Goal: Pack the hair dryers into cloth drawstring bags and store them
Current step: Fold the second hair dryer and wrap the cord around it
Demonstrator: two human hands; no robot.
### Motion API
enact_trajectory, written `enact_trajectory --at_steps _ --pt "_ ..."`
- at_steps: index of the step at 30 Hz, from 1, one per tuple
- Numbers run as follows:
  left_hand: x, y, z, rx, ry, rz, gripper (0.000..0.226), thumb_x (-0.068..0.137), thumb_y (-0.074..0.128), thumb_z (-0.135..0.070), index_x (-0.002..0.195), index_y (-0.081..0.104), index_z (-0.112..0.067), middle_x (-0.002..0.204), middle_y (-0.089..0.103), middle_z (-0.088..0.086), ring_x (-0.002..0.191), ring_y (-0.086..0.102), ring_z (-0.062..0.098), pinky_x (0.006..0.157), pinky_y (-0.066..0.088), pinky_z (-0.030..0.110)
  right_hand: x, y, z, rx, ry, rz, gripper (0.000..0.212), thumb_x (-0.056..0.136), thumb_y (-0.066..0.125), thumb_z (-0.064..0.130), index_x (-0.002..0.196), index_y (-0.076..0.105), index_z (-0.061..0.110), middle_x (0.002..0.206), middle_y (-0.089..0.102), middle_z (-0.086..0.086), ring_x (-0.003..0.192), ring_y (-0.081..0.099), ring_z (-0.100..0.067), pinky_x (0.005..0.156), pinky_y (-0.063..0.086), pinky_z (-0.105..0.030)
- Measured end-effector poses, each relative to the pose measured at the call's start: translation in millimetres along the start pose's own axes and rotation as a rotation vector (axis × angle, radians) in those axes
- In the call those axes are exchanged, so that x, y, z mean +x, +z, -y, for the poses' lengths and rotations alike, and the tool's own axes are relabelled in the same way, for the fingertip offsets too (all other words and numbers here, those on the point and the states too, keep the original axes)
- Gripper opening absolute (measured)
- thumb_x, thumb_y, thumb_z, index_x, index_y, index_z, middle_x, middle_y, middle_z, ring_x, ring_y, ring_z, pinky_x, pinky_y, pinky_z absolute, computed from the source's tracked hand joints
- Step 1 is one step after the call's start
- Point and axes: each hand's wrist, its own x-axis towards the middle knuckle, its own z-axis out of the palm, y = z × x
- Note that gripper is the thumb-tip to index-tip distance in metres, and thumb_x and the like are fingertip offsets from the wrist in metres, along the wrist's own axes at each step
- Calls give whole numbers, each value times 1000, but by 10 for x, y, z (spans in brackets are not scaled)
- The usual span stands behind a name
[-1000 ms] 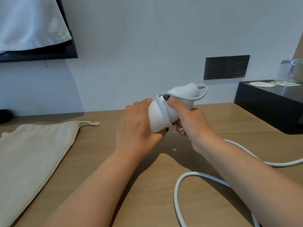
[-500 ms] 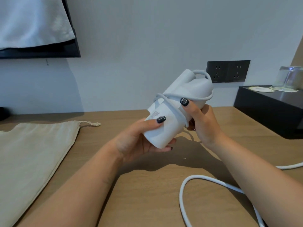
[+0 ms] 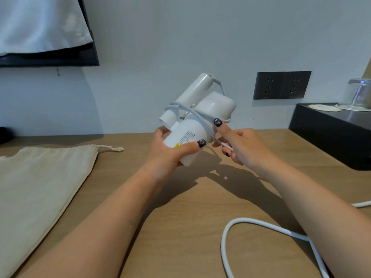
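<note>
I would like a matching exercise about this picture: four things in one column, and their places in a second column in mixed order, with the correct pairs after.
Things:
1. hair dryer
2. cloth bag
3. glass
4. loose cord

Places:
A. upside down on the black shelf at the right
B. flat on the desk at the left
C. above the desk, in the left hand, while the right hand pinches its cord
D. in a loop on the desk at the lower right

Pairs: 1-C, 2-B, 3-A, 4-D
</note>
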Motion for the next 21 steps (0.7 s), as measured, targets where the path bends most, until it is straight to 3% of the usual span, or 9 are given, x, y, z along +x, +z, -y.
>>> enact_trajectory --at_steps 4,11,14,18,21 --pt "-7 8 3 275 110 -50 86 58 90 -26 124 35 -31 115 52 -4 98 59 10 62 53 21 11 -4 -16 -13 57 60 89 82 40 74 97 65 -9 59 50 -6 44 35 -12 48 31 -23" --pt "-53 -9 31 613 350 -19 76 67 86 -25 121 33 -33 109 47 -15 97 56 6 74 55 23 25 21 -26 50 163 41 72 92 32 68 86 68 5 62 62 -6 39 43 -11 47 35 -25" --pt "-8 -18 77 751 437 -41 76 65 84 -29 125 37 -29 116 48 -8 103 53 12 81 51 31 34 4 -25 93 253 84 80 89 25 73 87 69 6 63 64 -5 47 44 -15 49 34 -26" --pt "3 -68 99 982 502 -71 76 66 82 -30 129 40 -24 115 45 -3 103 47 18 75 47 34 -18 6 15 118 318 182 88 79 23 85 89 63 7 70 58 -6 42 34 -12 40 23 -19" --pt "-8 -70 93 1052 584 -94 71 67 82 -27 126 42 -22 116 49 2 103 47 23 73 43 35 -30 21 43 181 308 235 87 71 25 90 94 56 12 68 48 -4 45 24 -11 41 14 -20"
